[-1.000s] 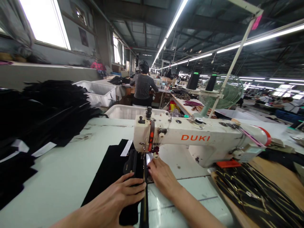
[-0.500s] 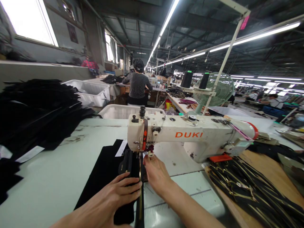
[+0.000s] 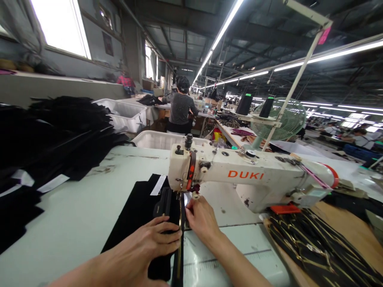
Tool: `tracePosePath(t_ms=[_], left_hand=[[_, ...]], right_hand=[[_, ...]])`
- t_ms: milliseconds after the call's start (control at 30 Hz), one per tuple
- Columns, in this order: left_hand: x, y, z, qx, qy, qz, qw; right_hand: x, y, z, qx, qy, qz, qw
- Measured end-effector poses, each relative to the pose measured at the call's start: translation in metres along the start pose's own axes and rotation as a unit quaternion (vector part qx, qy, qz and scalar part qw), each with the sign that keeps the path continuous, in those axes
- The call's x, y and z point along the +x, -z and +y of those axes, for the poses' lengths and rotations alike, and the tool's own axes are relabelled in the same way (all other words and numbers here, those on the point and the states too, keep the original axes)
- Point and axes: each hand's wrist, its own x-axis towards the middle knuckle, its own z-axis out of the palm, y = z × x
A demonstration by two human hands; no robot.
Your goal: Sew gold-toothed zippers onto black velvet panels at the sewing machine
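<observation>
A cream sewing machine (image 3: 251,177) marked DUKI stands on the pale table (image 3: 74,223). A black fabric piece (image 3: 139,211) with a gold zipper (image 3: 180,255) along its right edge lies under the needle. My left hand (image 3: 149,247) lies flat on the fabric, fingers pressing it beside the zipper. My right hand (image 3: 202,217) pinches the fabric and zipper edge just in front of the presser foot.
A tall heap of black fabric pieces (image 3: 54,135) covers the table's left side. Black zippers with gold teeth (image 3: 317,247) lie piled at the right on a wooden board. White bins (image 3: 158,139) stand behind the table. A person (image 3: 180,105) works ahead, beside a green fan (image 3: 283,119).
My hands stay on the fabric at the needle with only small shifts. The view has swung slightly left and back.
</observation>
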Motion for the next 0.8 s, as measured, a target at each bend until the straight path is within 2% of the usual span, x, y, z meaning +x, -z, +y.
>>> tracePosePath(t_ms=[167,367,467,600,667,800], left_hand=[[0.0,0.0,-0.002,-0.004,-0.002,-0.004,1.0],[0.004,0.007,0.004,0.024,-0.009,-0.007,1.0],[0.005,0.008,0.003,0.026,-0.007,-0.016,1.0],[-0.002,-0.006,-0.008,0.016,-0.009,-0.002,1.0],[-0.006,-0.017,-0.015,0.006,-0.012,0.026,1.0],[-0.012,-0.031,-0.027,-0.027,-0.029,0.068,0.997]], right_hand=[[0.013,-0.007,0.002,-0.019,-0.002,0.025,1.0],[0.009,-0.015,-0.001,-0.028,-0.019,0.043,0.998],[0.028,-0.022,-0.001,-0.022,-0.02,0.053,0.998],[0.056,-0.023,0.013,-0.006,0.017,0.046,0.999],[0.051,-0.017,0.022,0.002,0.053,0.048,0.997],[0.012,-0.005,0.033,0.007,0.136,0.059,0.989]])
